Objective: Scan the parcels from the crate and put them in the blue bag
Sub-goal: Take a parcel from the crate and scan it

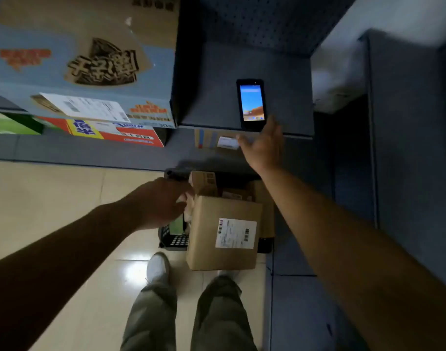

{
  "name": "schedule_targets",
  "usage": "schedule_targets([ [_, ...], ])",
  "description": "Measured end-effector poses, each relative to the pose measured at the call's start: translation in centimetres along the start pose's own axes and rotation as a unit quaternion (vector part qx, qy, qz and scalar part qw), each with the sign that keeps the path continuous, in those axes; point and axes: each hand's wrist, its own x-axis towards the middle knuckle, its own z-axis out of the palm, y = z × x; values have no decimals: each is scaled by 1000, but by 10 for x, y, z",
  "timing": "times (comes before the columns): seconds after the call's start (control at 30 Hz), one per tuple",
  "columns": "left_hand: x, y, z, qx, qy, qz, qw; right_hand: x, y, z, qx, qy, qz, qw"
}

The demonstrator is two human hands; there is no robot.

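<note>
Fingers (271, 127) on the right hand (263, 148) are straight and spread, holding nothing, with the tips just below the black handheld scanner with a lit screen (251, 103). That scanner lies flat near the front edge of the dark grey metal shelf (217, 84). Down on the left, the left hand (161, 201) is at the black plastic crate (175, 240) on the glossy beige tiled floor (52, 198), its fingers curled in against a pale, crumpled soft packet (189, 203); motion blur makes it impossible to tell whether they grip it. Front of the crate, a large brown cardboard parcel (224, 234) sits tilted, its white barcode label (236, 233) facing up. Smaller brown cardboard boxes (206, 183) are packed behind it. Away on the left, a big printed blue-and-brown carton (90, 59) fills the neighbouring shelf.
</note>
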Motion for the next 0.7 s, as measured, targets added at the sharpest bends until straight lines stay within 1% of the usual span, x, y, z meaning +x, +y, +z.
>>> schedule_targets([
  [0.03, 3, -2, 5, 17, -14, -11, 1000, 14, 0, 4, -17, 3, -15, 1000],
  [0.1, 6, -5, 12, 0, 11, -10, 1000, 42, -6, 9, -66, 11, -33, 997],
  [0.2, 9, -6, 20, -15, 32, 9, 999, 78, -18, 19, -115, -7, -21, 993],
  [0.37, 22, -9, 14, -33, 60, 25, 997, 104, -33, 32, -111, -53, 42, 992],
  [0.5, 31, -10, 11, -58, 72, 33, 995, 111, -30, 39, -144, -30, 33, 989],
  [0.6, 31, -13, 11, -71, 69, 21, 995, 114, -27, 39, -116, -22, 34, 992],
  [0.63, 30, -13, 11, -73, 70, 17, 995, 112, -25, 37, -86, -20, 37, 995],
  [0.7, 28, -14, 9, -69, 74, 20, 995, 101, -21, 33, 12, -23, 37, 999],
])
